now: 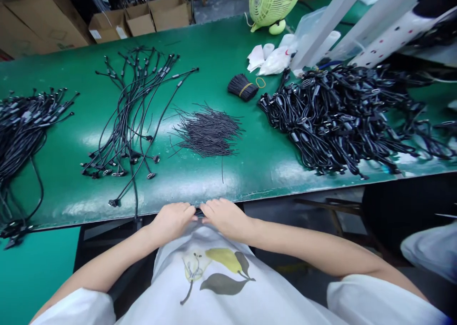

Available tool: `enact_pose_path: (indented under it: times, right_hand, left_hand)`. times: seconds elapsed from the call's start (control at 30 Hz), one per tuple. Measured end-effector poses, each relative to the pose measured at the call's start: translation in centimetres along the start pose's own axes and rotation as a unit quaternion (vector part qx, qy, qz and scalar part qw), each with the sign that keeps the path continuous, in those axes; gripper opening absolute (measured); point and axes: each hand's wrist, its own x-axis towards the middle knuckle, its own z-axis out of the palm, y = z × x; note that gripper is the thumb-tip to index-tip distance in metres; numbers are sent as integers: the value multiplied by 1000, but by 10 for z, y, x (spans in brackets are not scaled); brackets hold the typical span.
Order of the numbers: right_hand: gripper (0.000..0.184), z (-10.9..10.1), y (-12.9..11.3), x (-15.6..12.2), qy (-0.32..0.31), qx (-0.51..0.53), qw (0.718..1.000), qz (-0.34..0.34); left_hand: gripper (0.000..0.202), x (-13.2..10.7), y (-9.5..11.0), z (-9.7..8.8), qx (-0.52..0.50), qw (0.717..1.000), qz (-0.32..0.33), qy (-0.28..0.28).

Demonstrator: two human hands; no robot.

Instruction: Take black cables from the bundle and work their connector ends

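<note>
Head camera looks down a green table (228, 44) from a seated person whose left hand (171, 221) and right hand (224, 219) meet at its near edge, fingers curled inward. A small dark item (199, 213) shows between them at the edge, touching both hands and mostly hidden; whether either grip is clenched on it or only resting there cannot be told.

Across the table the material lies in separate lots. A large tangled heap of black cables (342, 118) with metal connectors fills the right side, by far the biggest lot and unsorted as it lies. Left of centre, a fanned group of black cables (132, 111) lies spread out with its connector ends toward the person, and a denser gathered lot of cables (21, 134) runs off the far left. At centre sits a loose spread of thin black wires (207, 132); beyond it, a bundle of black wires (243, 87) is already bound by a yellow band, with a loose yellow rubber band (260, 82) just beside it. White wrappers (274, 61), a green desk fan (273, 1) and cardboard boxes (139, 15) stand beyond.
</note>
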Motion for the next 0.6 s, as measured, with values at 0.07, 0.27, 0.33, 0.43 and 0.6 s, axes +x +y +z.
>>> enact_pose_path:
  times: [0.07, 0.27, 0.33, 0.43, 0.6]
  right_hand:
    - [35, 2, 5, 2, 88, -148, 983, -55]
    - [37, 0, 16, 11, 144, -231, 951, -148]
    - [40, 0, 19, 18, 119, -204, 961, -142]
    - [41, -7, 26, 32, 63, -153, 975, -149]
    - [29, -49, 73, 53, 159, -15, 987, 7]
  left_hand:
    - [29, 2, -5, -5, -11, 999, -36, -14]
    - [30, 3, -3, -17, -117, 988, -79, -69]
    - [30, 4, -3, -19, -111, 989, -88, -48]
    - [32, 5, -5, -18, -163, 979, -120, -16]
    - [45, 5, -14, -3, -482, 847, -214, 68]
